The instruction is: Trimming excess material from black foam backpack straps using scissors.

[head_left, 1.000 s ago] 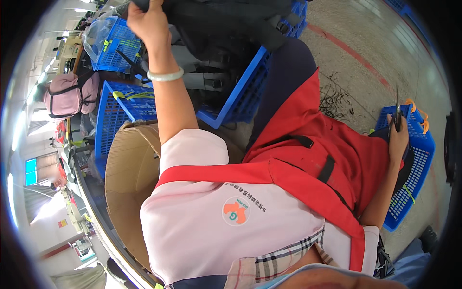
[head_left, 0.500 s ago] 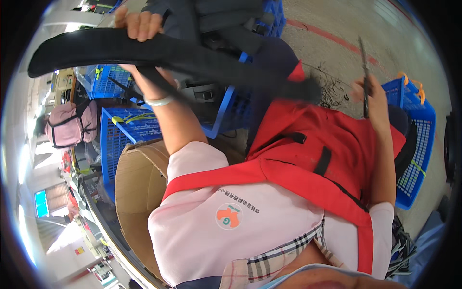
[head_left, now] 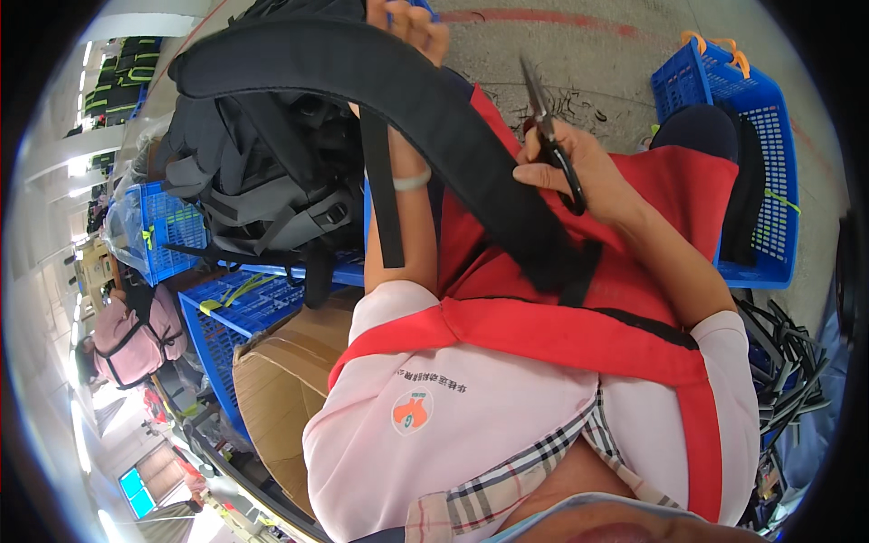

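Note:
A long black padded shoulder strap (head_left: 425,109) curves across the front of me, its lower end over my red apron (head_left: 670,199). My left hand (head_left: 415,29) grips it at the far edge, fingers closed; part of that hand is hidden behind the padding. A narrow black webbing strip (head_left: 384,199) hangs down beside my left forearm. In my right hand (head_left: 588,167) is a pair of scissors (head_left: 541,98), blades pointing up and away and black handle against the palm. The scissors are close to the strap's right edge.
At left, black and grey backpacks (head_left: 281,172) are heaped over blue crates (head_left: 213,339). A cardboard box (head_left: 281,389) stands by my left side. On the right is another blue crate (head_left: 769,181) holding dark pieces. Black thread scraps (head_left: 575,107) lie on the floor, and dark strips (head_left: 783,362) are piled lower right.
My left hand has moved right with the shoulder strap, whose lower end has swung down over the apron. My right hand has brought the scissors left, closer to the strap.

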A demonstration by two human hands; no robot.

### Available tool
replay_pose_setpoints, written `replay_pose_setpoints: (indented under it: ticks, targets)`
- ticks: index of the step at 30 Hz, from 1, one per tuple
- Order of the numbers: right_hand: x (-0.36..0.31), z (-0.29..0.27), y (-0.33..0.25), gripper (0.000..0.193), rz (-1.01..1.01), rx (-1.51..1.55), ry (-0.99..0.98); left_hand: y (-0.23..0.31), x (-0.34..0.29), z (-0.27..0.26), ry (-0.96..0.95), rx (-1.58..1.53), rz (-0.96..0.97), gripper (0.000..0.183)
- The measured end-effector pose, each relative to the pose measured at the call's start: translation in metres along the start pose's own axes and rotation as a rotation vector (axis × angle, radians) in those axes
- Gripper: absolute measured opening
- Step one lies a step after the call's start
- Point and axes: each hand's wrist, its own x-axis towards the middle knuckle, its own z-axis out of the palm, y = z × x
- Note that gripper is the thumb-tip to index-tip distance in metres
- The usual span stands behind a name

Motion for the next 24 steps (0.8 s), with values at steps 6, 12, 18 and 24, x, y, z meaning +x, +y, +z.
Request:
replay_pose_setpoints:
  ticks: [6,12,18,24]
  targets:
    - [-0.006,-0.021,-0.007,0.020,-0.116,-0.244,0.126,-0.020,-0.059,0.048,0.401,0.269,0.070,0.056]
    - [-0.004,-0.025,-0.010,0.023,-0.091,-0.242,0.125,-0.024,-0.065,0.051,0.826,0.568,0.142,0.054]
    - [0.000,-0.031,-0.004,0.022,-0.090,-0.233,0.169,-0.047,-0.071,0.059,0.747,0.140,0.136,0.043]
    - [0.001,-0.037,-0.002,0.023,-0.043,-0.170,0.166,-0.077,-0.075,0.053,0.880,0.735,-0.092,0.021]
